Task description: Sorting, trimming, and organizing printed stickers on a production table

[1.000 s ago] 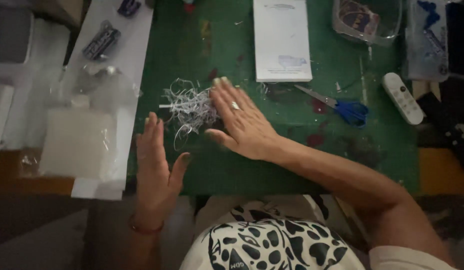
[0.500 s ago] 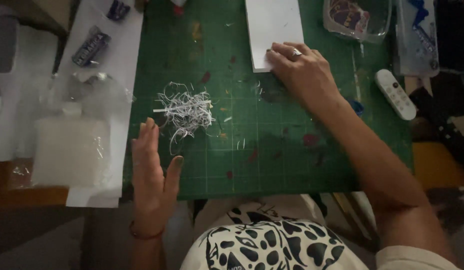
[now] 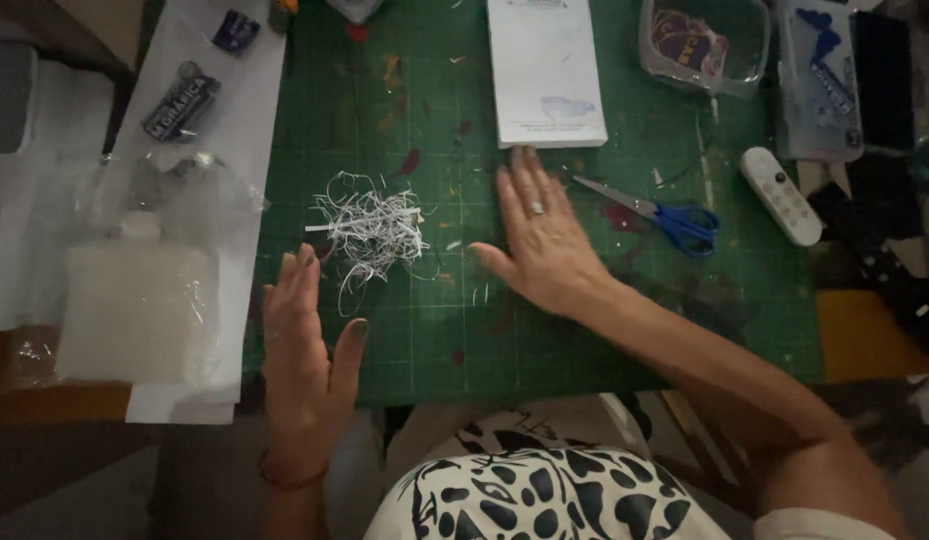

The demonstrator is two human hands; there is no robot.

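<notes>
paper shreds (image 3: 369, 228) piled on green mat (image 3: 584, 330); left hand (image 3: 306, 350) and right hand (image 3: 546, 240) flat, open, empty, flanking the pile like they're corralling it.

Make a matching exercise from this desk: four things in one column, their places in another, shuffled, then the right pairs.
Things:
1. paper shreds
2. scissors
3. white pad
4. remote

Places:
A. past the right hand's fingertips, at the mat's far edge
B. between the two hands
C. off the mat's right edge
D. on the mat, right of the right hand

Pairs: 1-B, 2-D, 3-A, 4-C
</notes>
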